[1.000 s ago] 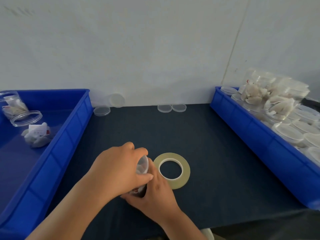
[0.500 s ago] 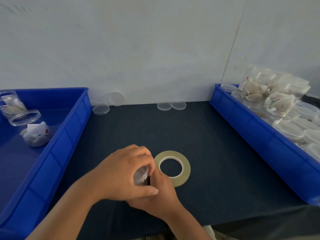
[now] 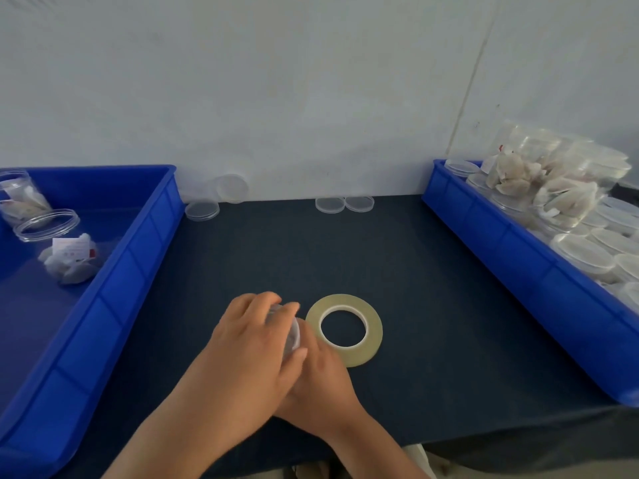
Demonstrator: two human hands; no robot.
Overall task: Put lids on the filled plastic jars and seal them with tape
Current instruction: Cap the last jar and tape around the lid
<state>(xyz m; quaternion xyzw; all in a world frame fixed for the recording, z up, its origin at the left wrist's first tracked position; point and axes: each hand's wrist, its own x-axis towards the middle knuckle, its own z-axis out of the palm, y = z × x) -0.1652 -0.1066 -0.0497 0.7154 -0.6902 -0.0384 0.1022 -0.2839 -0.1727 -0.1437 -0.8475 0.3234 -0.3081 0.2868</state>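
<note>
A clear plastic jar (image 3: 290, 331) lies tilted between both hands near the front middle of the dark table. My left hand (image 3: 249, 354) wraps over it from above, fingers curled round its top. My right hand (image 3: 321, 378) holds it from below and is partly hidden under the left. Most of the jar is covered. A yellowish tape roll (image 3: 345, 330) lies flat just right of the hands. Loose clear lids (image 3: 344, 204) rest by the back wall.
A blue bin (image 3: 138, 250) on the left holds two clear jars (image 3: 24, 202) and a white packet (image 3: 71, 261). A blue bin (image 3: 511, 250) on the right is heaped with filled jars and lids (image 3: 560, 195). More lids (image 3: 202, 209) lie near the wall.
My left hand has shifted over the jar's top and turned around it, while the right hand stays under it. The tape roll has not moved.
</note>
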